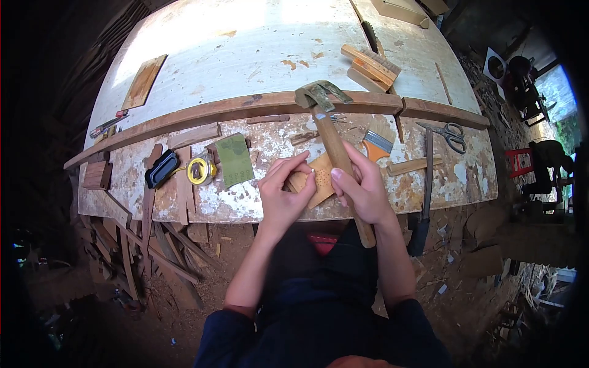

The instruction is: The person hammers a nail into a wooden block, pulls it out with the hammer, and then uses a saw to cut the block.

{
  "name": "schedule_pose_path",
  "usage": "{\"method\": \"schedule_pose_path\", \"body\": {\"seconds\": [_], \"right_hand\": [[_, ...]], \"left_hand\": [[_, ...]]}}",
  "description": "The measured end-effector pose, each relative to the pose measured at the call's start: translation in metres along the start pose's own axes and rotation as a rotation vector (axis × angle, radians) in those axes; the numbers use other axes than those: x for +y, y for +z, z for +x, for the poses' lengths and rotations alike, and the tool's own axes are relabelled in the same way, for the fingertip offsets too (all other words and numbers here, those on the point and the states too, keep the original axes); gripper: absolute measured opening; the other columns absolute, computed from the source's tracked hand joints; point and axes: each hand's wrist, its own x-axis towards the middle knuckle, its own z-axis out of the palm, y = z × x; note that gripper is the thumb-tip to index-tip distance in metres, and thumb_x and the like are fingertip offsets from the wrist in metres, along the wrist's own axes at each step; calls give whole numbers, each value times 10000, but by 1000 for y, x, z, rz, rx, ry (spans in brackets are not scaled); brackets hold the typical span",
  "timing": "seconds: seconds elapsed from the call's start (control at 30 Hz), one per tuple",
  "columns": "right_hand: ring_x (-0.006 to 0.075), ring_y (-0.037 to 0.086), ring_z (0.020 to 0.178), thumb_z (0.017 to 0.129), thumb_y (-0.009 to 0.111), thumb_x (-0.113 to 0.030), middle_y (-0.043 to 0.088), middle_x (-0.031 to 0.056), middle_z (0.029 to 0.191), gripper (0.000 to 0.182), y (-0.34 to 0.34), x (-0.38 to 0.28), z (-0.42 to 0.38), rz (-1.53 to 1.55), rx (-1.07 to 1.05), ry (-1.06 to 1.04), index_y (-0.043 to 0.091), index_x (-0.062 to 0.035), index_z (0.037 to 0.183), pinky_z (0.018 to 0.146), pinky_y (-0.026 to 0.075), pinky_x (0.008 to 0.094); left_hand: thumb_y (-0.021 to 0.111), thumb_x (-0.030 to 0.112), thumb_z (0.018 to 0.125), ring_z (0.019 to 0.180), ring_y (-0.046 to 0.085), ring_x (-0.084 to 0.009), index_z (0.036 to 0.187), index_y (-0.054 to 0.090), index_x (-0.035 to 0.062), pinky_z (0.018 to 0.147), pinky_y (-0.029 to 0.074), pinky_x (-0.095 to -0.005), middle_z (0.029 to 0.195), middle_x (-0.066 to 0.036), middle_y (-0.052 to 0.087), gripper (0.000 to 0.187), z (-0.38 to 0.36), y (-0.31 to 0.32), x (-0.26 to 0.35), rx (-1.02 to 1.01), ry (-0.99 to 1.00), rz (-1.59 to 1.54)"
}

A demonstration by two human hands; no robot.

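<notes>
My right hand is wrapped round the wooden handle of a hammer, whose metal head points away from me over the bench. Thumb and forefinger of my left hand are pinched together. A tiny pale spot shows at their tips, too small to name. Below and between both hands lies a light wooden piece with rows of small dots, partly hidden by my fingers. Left of my left hand are a green sheet with printing and a yellow tape measure.
A long wooden rail crosses the worn workbench. A toothed saw blade stands in a slot at the back. Wooden-backed brushes, an orange-handled paintbrush and scissors lie to the right. Wood strips lean below left.
</notes>
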Motion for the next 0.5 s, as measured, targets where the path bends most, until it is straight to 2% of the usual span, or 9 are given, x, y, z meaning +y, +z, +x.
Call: {"method": "schedule_pose_path", "body": {"seconds": [0.13, 0.3, 0.5], "right_hand": [[34, 513, 578, 1083, 628, -134, 583, -5, 784, 637, 4, -37, -53, 82, -1, 117, 403, 49, 1650, 520, 402, 208], [44, 512, 579, 1076, 632, -132, 577, 2, 776, 659, 12, -55, -91, 68, 37, 262, 385, 58, 1656, 517, 399, 210], [51, 501, 583, 1067, 646, -155, 570, 1, 780, 686, 13, -43, -99, 110, 31, 369, 378, 56, 1662, 514, 389, 216]], "left_hand": [[816, -46, 848, 998, 735, -153, 1392, 691, -31, 975, 578, -340, 951, -67, 785, 558, -8, -1, -11, -26, -72, -45], [820, -43, 843, 979, 734, -129, 1402, 684, -26, 989, 571, -326, 930, -48, 786, 575, -7, 0, -10, -25, -90, -27], [824, -33, 831, 957, 734, -116, 1408, 685, -11, 983, 567, -317, 939, -47, 790, 594, -7, -3, -10, -29, -96, 1]]}}
